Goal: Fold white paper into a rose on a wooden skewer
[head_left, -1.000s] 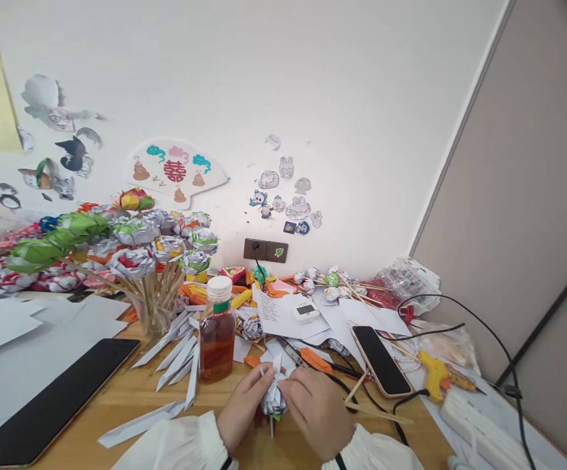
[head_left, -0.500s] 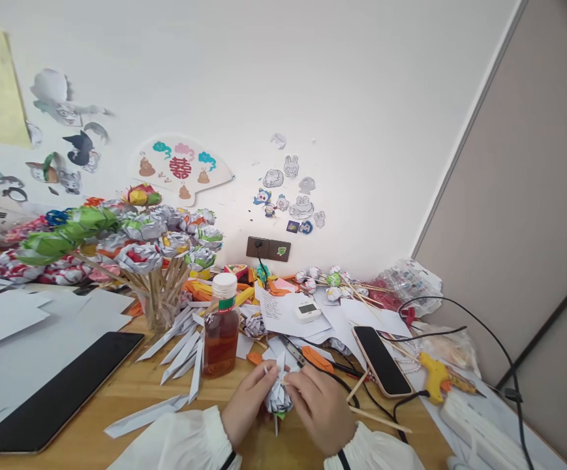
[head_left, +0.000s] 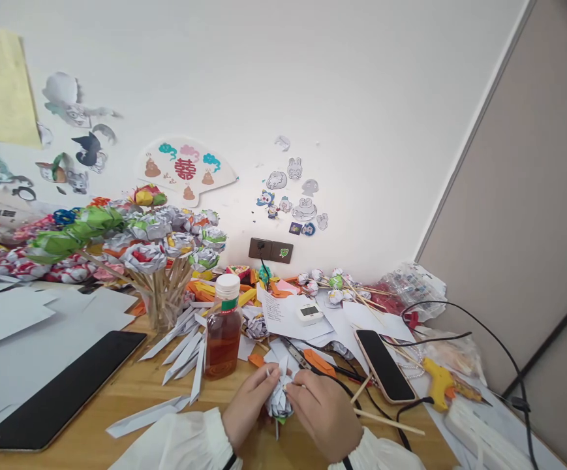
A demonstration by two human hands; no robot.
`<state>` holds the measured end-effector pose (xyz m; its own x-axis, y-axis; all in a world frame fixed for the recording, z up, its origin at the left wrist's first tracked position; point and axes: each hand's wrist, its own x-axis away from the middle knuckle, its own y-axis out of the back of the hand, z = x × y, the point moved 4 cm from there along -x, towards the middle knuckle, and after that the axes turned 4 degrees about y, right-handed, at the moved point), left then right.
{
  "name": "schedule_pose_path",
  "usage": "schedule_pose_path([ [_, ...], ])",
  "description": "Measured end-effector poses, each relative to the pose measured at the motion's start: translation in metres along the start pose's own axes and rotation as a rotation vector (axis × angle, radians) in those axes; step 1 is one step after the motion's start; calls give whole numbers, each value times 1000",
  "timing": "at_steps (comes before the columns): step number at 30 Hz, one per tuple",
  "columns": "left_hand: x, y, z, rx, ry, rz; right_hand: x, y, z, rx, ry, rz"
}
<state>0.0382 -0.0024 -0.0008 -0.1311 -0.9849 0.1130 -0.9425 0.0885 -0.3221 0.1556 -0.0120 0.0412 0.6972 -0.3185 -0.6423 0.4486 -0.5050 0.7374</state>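
Observation:
Between my hands, low in the middle of the view, is a white folded-paper flower (head_left: 280,399) with a bit of green at its underside. My left hand (head_left: 250,399) pinches its left side near the upper petals, thumb and fingers closed on the paper. On the other side, the fingers of my right hand (head_left: 323,410) are bent and pressed against the petals. Just left of my hands stands a bottle of amber liquid (head_left: 222,339) with a white cap. Several folded white paper strips (head_left: 183,359) lie beyond my left forearm.
A cup of paper flowers on sticks (head_left: 163,303) stands back left, near a black tablet (head_left: 62,391) and white sheets (head_left: 9,326). To the right lie a phone (head_left: 385,365), a yellow glue gun (head_left: 437,382), a white power strip (head_left: 489,434) and loose black cables (head_left: 513,365).
The whole view has shifted slightly, so things appear a little further right. My right hand has turned a little against the flower; both hands keep hold of it.

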Motion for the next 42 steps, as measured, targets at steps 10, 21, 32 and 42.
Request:
schedule_pose_path([
  [10, -3, 3, 3, -70, -56, 20, -6, 16, 6, -1, 49, -118],
  [21, -3, 3, 1, -119, -115, 9, -5, 9, 2, -66, -25, -26],
  [32, -3, 3, 3, -86, -80, -16, -1, 4, -3, -161, -31, -30],
  [42, -3, 5, 4, -155, -106, -40, 2, -2, -5, -110, -75, 24],
])
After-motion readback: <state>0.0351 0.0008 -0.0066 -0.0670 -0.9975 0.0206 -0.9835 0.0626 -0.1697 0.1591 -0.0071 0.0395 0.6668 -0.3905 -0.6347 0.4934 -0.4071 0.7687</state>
